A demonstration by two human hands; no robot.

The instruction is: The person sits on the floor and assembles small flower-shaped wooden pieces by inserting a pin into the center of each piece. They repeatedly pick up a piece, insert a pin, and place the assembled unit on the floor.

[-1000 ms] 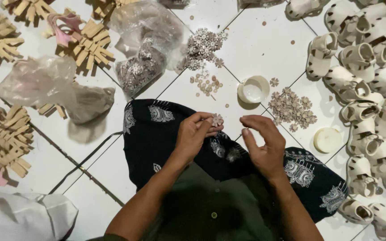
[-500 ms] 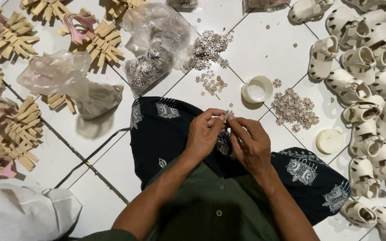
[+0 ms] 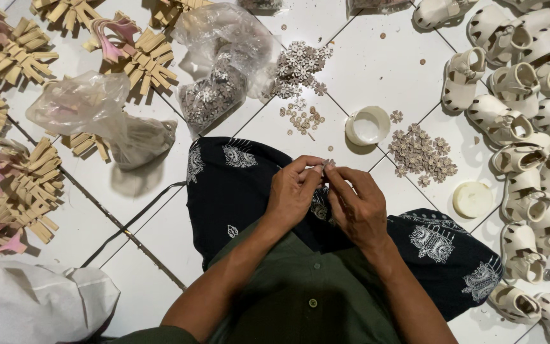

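2 hands meet mid frame, over a dark patterned cloth [image 3: 237, 185] on the lap. Left hand [image 3: 294, 194] & right hand [image 3: 358, 207] both pinch 1 tiny flower piece [image 3: 327, 164] at the fingertips, wrists bent in. Above: 3 flower piles, biggest at right [image 3: 423, 153]. 1 white cup [image 3: 367, 125], 1 round lid [image 3: 472, 199]. Lots of small white sandals [image 3: 523, 95] at right, too many to count.

Seen from above, a person's left hand [image 3: 295, 191] and right hand [image 3: 354, 204] meet over a dark patterned cloth [image 3: 237, 185], fingertips pinching a small pale flower piece [image 3: 327, 164]. On the white tiled floor [image 3: 377, 70] beyond lie a flower pile [image 3: 423, 153] and a small white cup [image 3: 367, 125]; cream sandals [image 3: 523, 114] line the right.
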